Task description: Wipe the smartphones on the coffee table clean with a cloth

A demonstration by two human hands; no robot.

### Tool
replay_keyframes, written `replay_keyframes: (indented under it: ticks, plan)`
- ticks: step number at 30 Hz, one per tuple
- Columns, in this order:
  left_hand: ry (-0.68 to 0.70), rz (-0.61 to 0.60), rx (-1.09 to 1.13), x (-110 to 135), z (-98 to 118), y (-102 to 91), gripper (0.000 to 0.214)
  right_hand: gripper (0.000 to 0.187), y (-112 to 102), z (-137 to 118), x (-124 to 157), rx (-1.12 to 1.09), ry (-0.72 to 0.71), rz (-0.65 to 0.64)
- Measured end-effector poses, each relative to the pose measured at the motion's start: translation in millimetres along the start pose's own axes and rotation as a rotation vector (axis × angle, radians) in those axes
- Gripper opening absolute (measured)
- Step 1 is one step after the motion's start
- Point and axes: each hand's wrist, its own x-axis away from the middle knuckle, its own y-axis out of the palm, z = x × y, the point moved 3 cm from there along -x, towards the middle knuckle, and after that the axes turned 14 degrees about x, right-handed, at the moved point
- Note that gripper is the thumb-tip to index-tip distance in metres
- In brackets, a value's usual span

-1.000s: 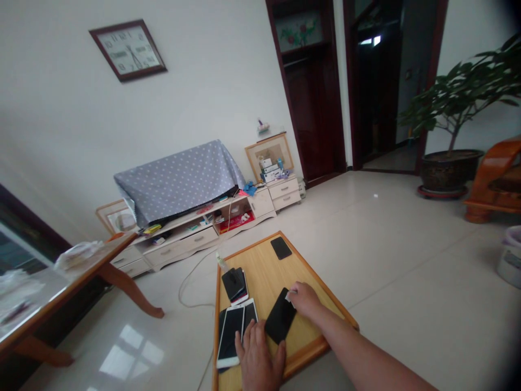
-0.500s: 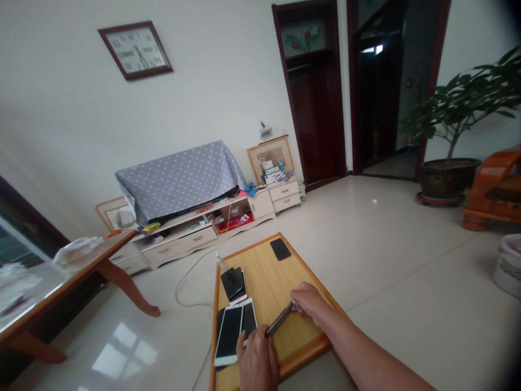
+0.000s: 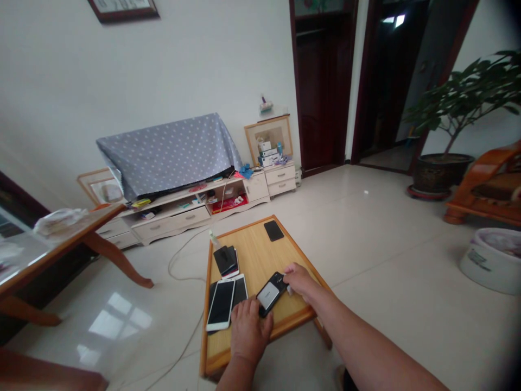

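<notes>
Phone lies diagonally between hands, long axis running toward right hand, which pinches its upper end; left hand cups lower end.

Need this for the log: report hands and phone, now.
Left hand and right hand both on black smartphone, over wooden board. White-framed phone beside left hand.

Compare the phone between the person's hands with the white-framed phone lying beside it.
The black phone sits between the left hand and right hand, while the white-framed phone lies flat. The black phone shows a white patch; the white-framed phone, a dark screen. The black phone runs diagonally; the white-framed one lengthwise along the wooden board. Both are slim rectangles.
</notes>
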Motion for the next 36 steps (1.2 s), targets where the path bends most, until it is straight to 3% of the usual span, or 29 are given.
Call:
replay_keyframes:
  ticks: [6,12,25,31,36]
  plan:
    - [-0.029,0.057,-0.055,0.7,-3.2,3.0,0.038,0.022,-0.5,0.4,-0.1,-0.022,-0.019,-0.026]
    - [-0.064,0.036,-0.053,-1.2,-3.1,1.5,0.035,0.025,-1.5,0.5,-1.7,-0.11,-0.02,-0.069]
    - [-0.064,0.169,-0.113,1.4,-21.8,9.0,0.065,0.035,-10.3,-19.8,10.7,-0.456,-0.207,-0.32]
    - [-0.085,0.215,-0.053,4.4,-27.5,5.6,0.045,0.038,-14.6,-18.9,7.9,-0.499,-0.237,-0.35]
    - [-0.065,0.217,-0.025,5.7,-20.1,0.0,0.037,0.031,-12.0,-15.5,4.4,-0.458,-0.219,-0.292]
